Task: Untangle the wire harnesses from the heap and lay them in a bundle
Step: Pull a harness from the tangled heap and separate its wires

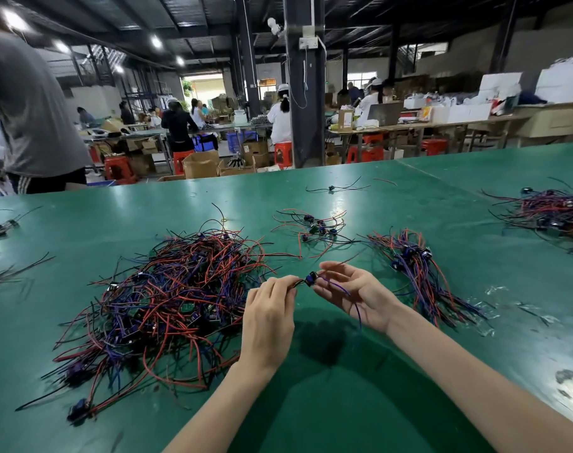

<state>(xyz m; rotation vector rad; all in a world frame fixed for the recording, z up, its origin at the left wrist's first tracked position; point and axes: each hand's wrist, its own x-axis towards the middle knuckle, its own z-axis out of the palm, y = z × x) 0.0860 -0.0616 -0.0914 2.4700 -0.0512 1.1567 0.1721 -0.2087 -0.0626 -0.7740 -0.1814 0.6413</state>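
— Green worktable (115, 217) in a busy workshop, with workers (280, 119) at benches and red stools (118, 168) behind. What lies on it?

— At left, a sprawling heap (177, 299) of red, purple and black wire harnesses, tangled and pointing every way. Right of the hands, a bundle (416, 273) lies flat on the table. Its long axis runs diagonally from far left to near right. Its blue components cluster toward the far end, and loose wire ends fan out toward the near edge.

— And the person?

— One harness (310, 278) is held up above the table, between heap and bundle. Its small blue component sits midway between the hands, and its axis runs roughly left to right. Dark leads run left into the left hand (269, 315), whose curled fingers pinch them. A purple lead runs right across the upturned palm of the right hand (360, 292), then trails down past the wrist.

— Is the right hand gripping?

— Cannot tell. Its fingers are loosely curved with the fingertips at the component, but whether they pinch it is unclear.

— Anything else on the table?

— A small loose group of harnesses (314, 228) lies beyond the hands. A lone harness (332, 188) lies farther back, and another pile (553, 214) sits at the far right edge.
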